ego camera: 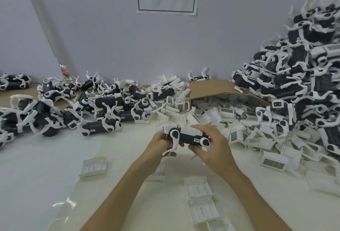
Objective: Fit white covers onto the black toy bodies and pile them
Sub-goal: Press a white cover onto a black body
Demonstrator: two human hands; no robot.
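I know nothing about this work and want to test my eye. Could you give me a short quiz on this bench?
1. True or false: the left hand and right hand hold the same toy body.
2. The tallest toy pile stands: A) left, B) right, C) centre.
3. Fill in: loose white covers spill from a ___ box.
Key: 1 true; 2 B; 3 cardboard.

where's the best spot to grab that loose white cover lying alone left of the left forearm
Probably pinch the white cover across its two raised side walls, coming straight down from above. It lies flat on the table with its ribbed hollow inside facing up, so those walls stand up as graspable edges.
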